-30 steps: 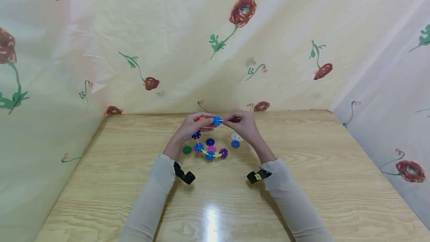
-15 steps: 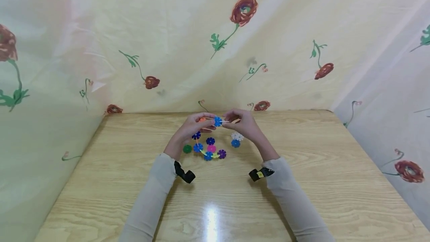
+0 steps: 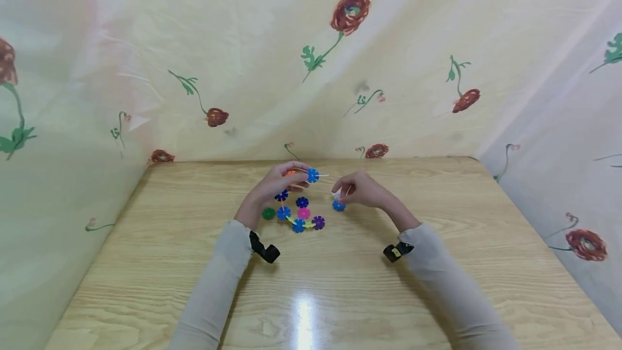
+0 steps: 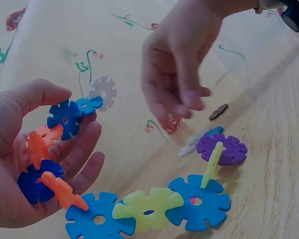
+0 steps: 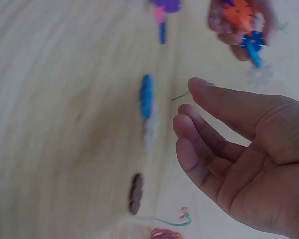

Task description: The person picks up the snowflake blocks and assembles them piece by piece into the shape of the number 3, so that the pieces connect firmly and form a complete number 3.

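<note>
My left hand [image 3: 272, 185] holds a chain of notched plastic flower discs, thumb and fingers pinching it near a blue disc [image 4: 65, 119]. A white disc [image 4: 102, 93] juts from that end. Orange discs [image 4: 38, 149] and a dark blue disc [image 4: 40, 181] lie against the palm. The chain hangs on through blue and a yellow disc [image 4: 148, 208] to a purple disc [image 4: 222, 150]. My right hand [image 3: 366, 190] holds nothing; its fingers are loosely bent, thumb apart from them, above a loose blue disc [image 5: 146, 95] and a blurred white disc [image 5: 151, 132].
A brown disc [image 5: 135, 194] lies beyond the white one. A green disc [image 3: 269, 213], a pink disc [image 3: 303, 213] and another dark blue disc [image 3: 302, 202] sit near the chain. The wooden table [image 3: 218, 296] meets a flowered cloth [image 3: 272, 69] at its back edge.
The right hand has let go of the white disc at the chain's end and moved right and down over the loose discs. The left hand stays nearly in place with the chain.
</note>
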A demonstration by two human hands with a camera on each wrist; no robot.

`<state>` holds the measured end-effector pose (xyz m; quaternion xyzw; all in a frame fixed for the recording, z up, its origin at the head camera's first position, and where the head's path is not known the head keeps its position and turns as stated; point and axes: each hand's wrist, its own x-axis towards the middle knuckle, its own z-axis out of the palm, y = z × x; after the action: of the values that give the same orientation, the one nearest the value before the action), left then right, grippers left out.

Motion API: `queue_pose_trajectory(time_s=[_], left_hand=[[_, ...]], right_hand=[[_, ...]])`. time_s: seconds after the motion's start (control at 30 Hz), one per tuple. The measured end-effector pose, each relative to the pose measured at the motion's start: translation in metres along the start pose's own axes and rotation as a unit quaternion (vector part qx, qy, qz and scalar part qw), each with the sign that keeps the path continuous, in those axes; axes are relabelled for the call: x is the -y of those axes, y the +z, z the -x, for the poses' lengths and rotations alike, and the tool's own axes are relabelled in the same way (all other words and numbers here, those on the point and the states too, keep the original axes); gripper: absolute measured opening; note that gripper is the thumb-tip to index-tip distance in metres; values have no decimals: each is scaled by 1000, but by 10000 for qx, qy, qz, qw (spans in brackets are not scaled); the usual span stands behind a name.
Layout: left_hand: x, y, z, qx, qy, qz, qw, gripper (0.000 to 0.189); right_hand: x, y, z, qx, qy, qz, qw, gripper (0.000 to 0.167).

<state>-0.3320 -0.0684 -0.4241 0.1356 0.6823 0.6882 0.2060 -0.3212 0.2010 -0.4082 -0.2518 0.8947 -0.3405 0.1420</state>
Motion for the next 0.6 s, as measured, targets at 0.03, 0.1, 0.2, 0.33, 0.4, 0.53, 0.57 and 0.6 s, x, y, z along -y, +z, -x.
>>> queue_pose_trajectory(time_s=[0.03,0.1,0.2,0.33,0.4,0.53,0.57,0.6], left_hand=[[0,0,0,19,5,-27,10000,30],[0,0,0,61,15,-78,9999,30],[0,0,0,103,10,-136,9999,29],[0,1,1,116,-23,-94,9999,28],[-1,1,1,109,-26,-74,9999,28],[-2,1,1,79,3,-58,10000,28],[-2,1,1,67,9,-59,10000,28],[-2,1,2,54,9,-58,10000,28]], right_hand=[[-2,1,0,108,33,81,9999,24],[-7,3,1,271,78,256,9993,25],[-12,7,0,411,61,469,9980,26],[-15,13,0,427,90,599,9973,25],[-14,15,0,357,156,619,9973,23],[-12,18,0,111,359,431,9984,18],[-12,19,1,36,409,342,9986,17],[-12,19,0,-52,420,251,9988,17]])
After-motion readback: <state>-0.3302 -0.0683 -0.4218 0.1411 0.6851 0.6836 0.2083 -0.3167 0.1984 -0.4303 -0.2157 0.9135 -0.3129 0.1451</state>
